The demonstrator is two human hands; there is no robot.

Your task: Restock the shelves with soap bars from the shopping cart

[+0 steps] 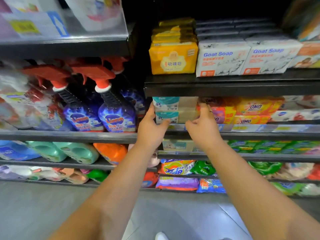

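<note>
Two teal-and-beige soap bar packs sit stacked on the middle shelf (251,131), the upper pack (167,103) on the lower pack (184,117). My left hand (150,129) lies against the stack's left side, fingers reaching up along it and the thumb on the lower pack's front. My right hand (203,126) touches the stack's right side with fingers pointing up and the thumb stretched left. Both hands bracket the stack. The shopping cart is out of view.
Yellow soap packs (173,59) and white Goat Soap boxes (223,58) stand on the shelf above. Orange OMO packs (254,108) crowd the stack's right side. Blue spray bottles (116,116) with red triggers fill the left bay. Detergent bags lie on the lower shelves.
</note>
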